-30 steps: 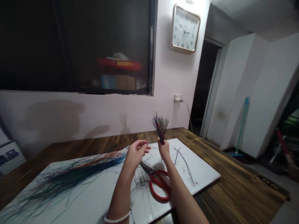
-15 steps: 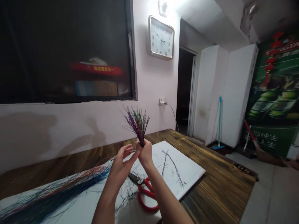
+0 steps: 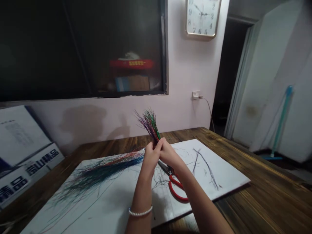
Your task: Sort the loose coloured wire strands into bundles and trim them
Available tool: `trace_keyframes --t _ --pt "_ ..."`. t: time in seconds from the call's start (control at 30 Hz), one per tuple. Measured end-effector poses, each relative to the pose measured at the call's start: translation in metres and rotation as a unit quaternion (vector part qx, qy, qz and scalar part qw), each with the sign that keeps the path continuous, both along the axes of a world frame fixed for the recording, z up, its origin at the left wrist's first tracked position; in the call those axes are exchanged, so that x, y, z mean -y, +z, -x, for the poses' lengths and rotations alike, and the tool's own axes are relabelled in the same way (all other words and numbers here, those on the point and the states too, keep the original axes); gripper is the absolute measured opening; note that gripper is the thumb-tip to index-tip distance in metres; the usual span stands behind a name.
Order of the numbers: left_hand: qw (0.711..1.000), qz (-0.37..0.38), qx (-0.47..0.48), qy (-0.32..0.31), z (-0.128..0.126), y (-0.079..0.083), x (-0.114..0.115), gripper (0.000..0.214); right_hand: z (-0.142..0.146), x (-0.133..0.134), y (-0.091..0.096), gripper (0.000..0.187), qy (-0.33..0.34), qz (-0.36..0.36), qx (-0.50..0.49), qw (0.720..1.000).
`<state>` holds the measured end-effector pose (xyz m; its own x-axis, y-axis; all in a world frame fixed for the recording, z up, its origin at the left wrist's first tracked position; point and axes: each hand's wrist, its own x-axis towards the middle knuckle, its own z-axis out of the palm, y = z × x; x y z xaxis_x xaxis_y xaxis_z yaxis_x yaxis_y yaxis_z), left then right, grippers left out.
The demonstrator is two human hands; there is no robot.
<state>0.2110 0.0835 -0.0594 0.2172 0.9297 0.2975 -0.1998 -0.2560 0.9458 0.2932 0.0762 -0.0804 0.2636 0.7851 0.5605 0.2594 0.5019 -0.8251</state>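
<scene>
A bundle of thin coloured wires (image 3: 152,126), purple, red and green, fans upward from between my two hands. My left hand (image 3: 150,155), with a white bead bracelet on its wrist, is closed round the lower left of the bundle. Pressed against it, my right hand (image 3: 168,152) grips the bundle from the right; the lower ends of the wires are hidden in the hands. Below my hands lie red-handled scissors (image 3: 177,191), partly covered by my right forearm. A long spread of blue, green and red wires (image 3: 104,172) rests on the white board (image 3: 117,211).
Dark wire offcuts (image 3: 204,165) are scattered on the board's right part. The board sits on a brown wooden table (image 3: 263,195) against the wall. A printed box (image 3: 26,152) stands at the left. A cord runs from a wall socket (image 3: 196,95).
My left hand, half open beside the bundle before, has closed on it next to my right hand. The view has swung left, bringing the printed box into sight.
</scene>
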Motion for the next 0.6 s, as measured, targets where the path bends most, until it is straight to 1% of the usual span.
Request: trace_keyframes --t 0.07,0.17,0.27,0.33,0.43,0.6 --pt "1.000 0.011 0.022 0.002 0.003 -0.002 -0.002 0.031 0.003 0.008 0.006 0.016 0.029 0.028 0.006 0.999" --pt "0.998 0.019 0.054 -0.012 0.008 -0.003 -0.005 0.032 0.003 0.016 0.016 0.016 0.082 0.055 0.009 0.995" --pt "0.996 0.017 0.080 -0.023 0.011 -0.001 -0.005 0.032 0.000 0.019 0.024 0.015 0.134 0.059 -0.006 0.989" --pt "0.995 0.009 0.093 -0.020 0.010 0.000 -0.005 0.032 -0.001 0.017 0.026 0.019 0.150 0.054 -0.021 0.987" --pt "0.995 -0.007 0.103 0.007 0.007 0.000 -0.004 0.031 0.000 0.014 0.026 0.023 0.138 0.038 -0.039 0.989" --pt "0.989 -0.047 0.084 0.111 0.002 -0.003 -0.004 0.027 0.005 0.011 0.024 0.023 0.089 0.006 -0.053 0.995"
